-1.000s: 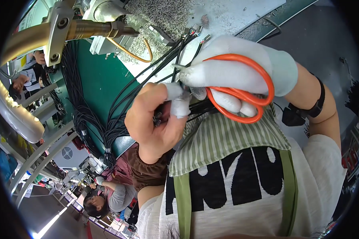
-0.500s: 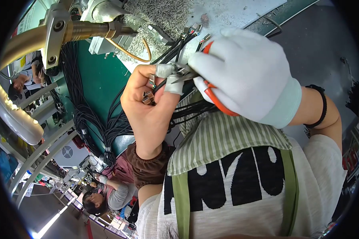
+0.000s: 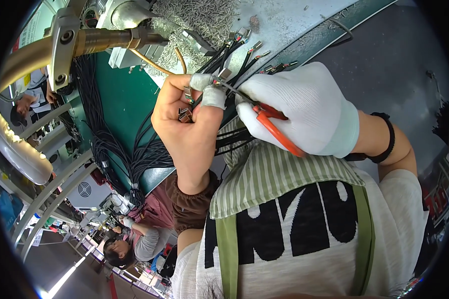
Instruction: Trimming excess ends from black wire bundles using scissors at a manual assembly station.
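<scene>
My left hand (image 3: pixel 187 132), bare except for whitish covers on thumb and forefinger, pinches a black cable with a metal connector (image 3: pixel 224 74) at its end. More cable ends with metal connectors (image 3: pixel 185 115) are tucked in its curled fingers. My right hand (image 3: pixel 304 107), in a white knitted glove, grips orange-handled pliers (image 3: pixel 277 132). The slim jaws of the pliers reach to the pinched connector, beside my left fingertips. Whether the jaws are closed on it I cannot tell. Several black cables with connector ends (image 3: pixel 254 47) lie just beyond my hands.
Small metal bits (image 3: pixel 199 20) cover the far worktop. A brass-coloured pipe (image 3: pixel 100 41) with a clamp juts in from the left, above a thin copper-coloured tube (image 3: pixel 152 64). Black cable bundles (image 3: pixel 129 159) hang over the green surface. Two people (image 3: pixel 144 241) are at the left.
My right hand has drawn down and slightly left, turning the pliers so more of their handles show. My left hand has barely shifted; the pinched connector now stands up above its fingertips.
</scene>
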Available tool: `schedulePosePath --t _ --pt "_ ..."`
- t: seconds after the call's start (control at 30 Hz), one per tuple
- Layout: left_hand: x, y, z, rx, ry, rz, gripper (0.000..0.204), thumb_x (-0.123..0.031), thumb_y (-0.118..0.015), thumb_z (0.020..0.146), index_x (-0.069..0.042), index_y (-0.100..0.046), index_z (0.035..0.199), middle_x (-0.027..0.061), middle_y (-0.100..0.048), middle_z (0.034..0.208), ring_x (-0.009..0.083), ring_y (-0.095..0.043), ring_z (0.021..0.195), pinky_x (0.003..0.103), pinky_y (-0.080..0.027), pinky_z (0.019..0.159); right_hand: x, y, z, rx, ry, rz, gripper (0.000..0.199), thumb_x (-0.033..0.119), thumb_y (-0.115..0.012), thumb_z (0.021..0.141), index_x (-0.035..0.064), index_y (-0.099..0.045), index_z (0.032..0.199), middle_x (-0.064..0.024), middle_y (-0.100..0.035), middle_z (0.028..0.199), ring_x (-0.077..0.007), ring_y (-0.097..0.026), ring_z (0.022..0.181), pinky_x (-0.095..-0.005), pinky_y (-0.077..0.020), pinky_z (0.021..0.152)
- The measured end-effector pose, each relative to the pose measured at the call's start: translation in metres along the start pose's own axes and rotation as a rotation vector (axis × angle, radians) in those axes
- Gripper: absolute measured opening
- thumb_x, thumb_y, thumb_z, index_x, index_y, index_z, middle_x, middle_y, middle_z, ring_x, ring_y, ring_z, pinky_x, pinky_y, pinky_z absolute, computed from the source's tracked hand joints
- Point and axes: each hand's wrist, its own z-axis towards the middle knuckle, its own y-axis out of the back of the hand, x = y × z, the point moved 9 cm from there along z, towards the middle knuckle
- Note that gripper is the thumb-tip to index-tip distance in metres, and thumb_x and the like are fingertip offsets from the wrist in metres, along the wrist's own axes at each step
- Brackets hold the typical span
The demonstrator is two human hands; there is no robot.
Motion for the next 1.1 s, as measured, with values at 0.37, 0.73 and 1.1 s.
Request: schedulePosePath --t 0.37,0.73,1.1 --pt "0.014 -0.008 -0.006 0.066 0.073 -0.083 0.018 0.007 -0.062 0.078 0.000 -0.056 0.094 -0.0050 -0.052 0.078 -0.0024 -0.038 0.063 0.013 -0.030 0.054 -0.009 -0.011 -0.007 0.048 -0.049 -0.063 0.013 0.015 -0.068 0.076 0.0055 -0.060 0.080 -0.0083 -0.052 0.054 -0.0241 -0.053 0.045 -0.0326 -0.0406 0.043" --pt "0.042 0.022 0.057 0.121 0.147 -0.256 0.015 -0.013 -0.064 0.086 -0.002 -0.058 0.095 -0.0053 -0.048 0.066 0.0026 -0.037 0.047 0.019 -0.027 0.042 -0.033 0.019 0.063 0.088 -0.063 0.087 0.023 0.021 -0.062 0.085 0.0005 -0.058 0.074 -0.0109 -0.056 0.060 -0.0267 -0.057 0.055 -0.0345 -0.0475 0.057" --pt "0.019 0.016 0.070 0.181 -0.022 0.018 0.024 -0.018 -0.073 0.081 0.000 -0.059 0.089 -0.0001 -0.060 0.078 0.0039 -0.052 0.066 0.017 -0.041 0.058 -0.088 -0.055 0.082 0.477 -0.617 0.882 0.028 0.019 -0.061 0.088 -0.0007 -0.057 0.068 -0.0081 -0.056 0.057 -0.0169 -0.055 0.046 -0.0299 -0.0450 0.042"
